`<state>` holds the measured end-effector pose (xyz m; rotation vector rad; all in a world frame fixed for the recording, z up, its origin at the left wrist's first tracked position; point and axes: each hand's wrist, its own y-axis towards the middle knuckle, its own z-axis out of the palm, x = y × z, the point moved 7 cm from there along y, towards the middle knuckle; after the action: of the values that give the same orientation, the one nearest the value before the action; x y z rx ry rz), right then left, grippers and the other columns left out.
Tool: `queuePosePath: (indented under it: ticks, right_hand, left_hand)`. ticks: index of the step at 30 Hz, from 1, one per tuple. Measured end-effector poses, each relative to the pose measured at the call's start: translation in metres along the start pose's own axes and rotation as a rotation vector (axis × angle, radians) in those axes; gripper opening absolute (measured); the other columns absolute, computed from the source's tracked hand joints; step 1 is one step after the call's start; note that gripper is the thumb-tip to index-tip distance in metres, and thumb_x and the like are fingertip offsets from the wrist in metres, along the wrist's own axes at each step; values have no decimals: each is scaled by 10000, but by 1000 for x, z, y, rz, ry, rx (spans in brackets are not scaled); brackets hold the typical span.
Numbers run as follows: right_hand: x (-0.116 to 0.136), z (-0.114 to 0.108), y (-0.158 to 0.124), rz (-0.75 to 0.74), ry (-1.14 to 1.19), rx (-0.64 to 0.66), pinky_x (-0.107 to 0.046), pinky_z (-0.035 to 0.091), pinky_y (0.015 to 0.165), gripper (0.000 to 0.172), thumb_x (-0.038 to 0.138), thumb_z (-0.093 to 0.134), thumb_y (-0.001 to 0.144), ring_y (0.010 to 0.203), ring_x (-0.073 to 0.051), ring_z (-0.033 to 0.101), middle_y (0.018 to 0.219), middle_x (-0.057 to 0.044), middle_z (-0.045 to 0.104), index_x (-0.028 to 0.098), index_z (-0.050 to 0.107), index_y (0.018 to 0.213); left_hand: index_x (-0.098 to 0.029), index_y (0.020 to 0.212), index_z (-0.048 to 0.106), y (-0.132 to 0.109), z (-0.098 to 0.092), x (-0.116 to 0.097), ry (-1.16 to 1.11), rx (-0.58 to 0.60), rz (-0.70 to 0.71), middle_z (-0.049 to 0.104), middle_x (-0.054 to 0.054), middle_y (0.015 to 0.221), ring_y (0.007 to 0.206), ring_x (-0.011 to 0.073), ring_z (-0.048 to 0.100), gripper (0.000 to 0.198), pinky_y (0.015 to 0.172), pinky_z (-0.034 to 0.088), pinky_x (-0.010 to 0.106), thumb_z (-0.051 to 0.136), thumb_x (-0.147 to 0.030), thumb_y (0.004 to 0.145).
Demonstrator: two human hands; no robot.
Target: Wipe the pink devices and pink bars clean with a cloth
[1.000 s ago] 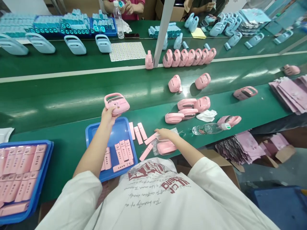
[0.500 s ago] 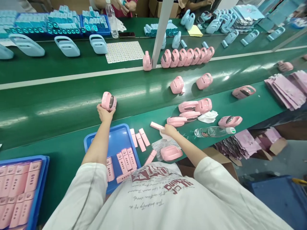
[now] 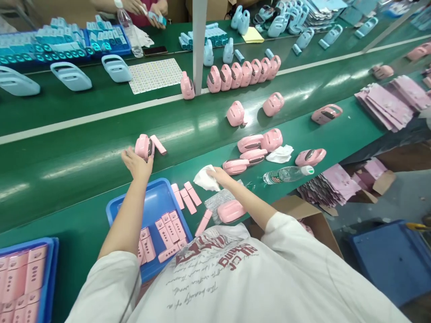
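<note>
On the green belt stands a pink handled case with a dark oval window. My left hand is just in front of it, fingers spread to its left and thumb close against its near right side. A pink stick-shaped piece lies on the belt right beside that case. My right hand pinches a crumpled white cloth above the green table. Several pink sticks lie between the cloth and a blue tray. Nearer my body, a pink case rests on a patterned sheet.
Several pink cases, another white cloth and a plastic bottle lie to the right. A second blue tray holds pink sticks at left. Across the belt, a metal post rises, and another person's hands hold a light-blue piece.
The pink stick has gone from my right hand to the belt beside the case; that hand keeps the cloth. My left fingers have spread away from the case. The view has shifted.
</note>
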<state>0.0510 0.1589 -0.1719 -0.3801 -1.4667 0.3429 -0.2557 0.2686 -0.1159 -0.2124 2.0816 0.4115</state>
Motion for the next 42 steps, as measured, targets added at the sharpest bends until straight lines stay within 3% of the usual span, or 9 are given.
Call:
queuePosePath:
  ticks: [3, 6, 9, 13, 16, 20, 26, 31, 42]
  right_hand:
    - [-17, -39, -37, 94, 99, -62, -227, 501, 648, 198, 285, 642, 766, 680, -130, 638, 763, -20, 710, 115, 652, 869]
    - [-27, -69, -66, 142, 197, -155, -295, 540, 730, 281, 334, 612, 773, 809, -191, 688, 937, -89, 732, 138, 632, 974]
    - [-32, -88, -87, 143, 285, -231, -344, 552, 806, 366, 359, 606, 756, 923, -228, 695, 1071, -125, 711, 151, 596, 1057]
    - [-34, -111, -109, 93, 404, -362, -379, 542, 899, 440, 340, 680, 662, 1062, -264, 658, 1137, -128, 689, 164, 592, 1056]
    - [-32, -135, -126, 35, 400, -542, -421, 536, 923, 432, 365, 641, 673, 1135, -290, 620, 1153, -133, 675, 177, 569, 1056]
    - [-22, -142, -131, -38, 401, -675, -442, 497, 982, 421, 342, 490, 771, 1274, -272, 511, 1273, -129, 599, 214, 472, 1172]
    - [12, -37, -104, 35, 488, -244, -418, 530, 922, 317, 368, 575, 763, 1117, -257, 620, 1137, -88, 678, 217, 578, 1042]
    - [42, 68, -120, 22, 617, 255, -410, 531, 877, 691, 654, 731, 561, 1068, -270, 633, 1136, -80, 689, 204, 623, 1074]
    - [36, 125, -150, 155, 773, 415, -418, 503, 929, 701, 747, 602, 600, 1134, -272, 596, 1075, -65, 708, 216, 597, 1056]
  left_hand:
    - [-172, 1177, 512, -26, 46, -45, -82, 168, 172, 339, 134, 1430, 1442, 405, 15, 659, 1184, 22, 544, 806, -347, 614]
    - [-162, 1032, 621, -84, 127, -93, -126, 540, 290, 582, 144, 1203, 1302, 349, 428, 463, 1138, 275, 502, 783, -331, 632]
    - [-146, 1050, 630, -147, 197, -124, -142, 793, 342, 611, 150, 1222, 1200, 311, 540, 515, 1056, 407, 442, 799, -236, 572]
    - [-142, 941, 653, -178, 234, -129, -113, 840, 304, 646, 128, 1098, 1083, 247, 611, 195, 939, 477, 347, 610, -273, 802]
    - [-153, 950, 646, -165, 215, -122, -132, 787, 286, 642, 65, 1038, 1012, 209, 623, 211, 869, 509, 347, 553, -331, 884]
    - [-186, 942, 684, -137, 145, -124, -225, 694, 308, 691, 85, 1028, 979, 197, 643, 166, 898, 505, 371, 559, -231, 843]
    - [-223, 864, 748, -124, 25, -163, -529, 491, 203, 731, 55, 937, 902, 209, 677, 134, 827, 540, 366, 656, -235, 767]
    - [-246, 740, 751, -132, -14, -182, -683, 398, 128, 730, 30, 823, 805, 210, 693, 95, 750, 559, 360, 777, -219, 653]
    - [-277, 1185, 573, -194, -73, -157, -582, 227, 208, 587, 86, 1242, 1222, 256, 531, 514, 1061, 410, 420, 646, -525, 740]
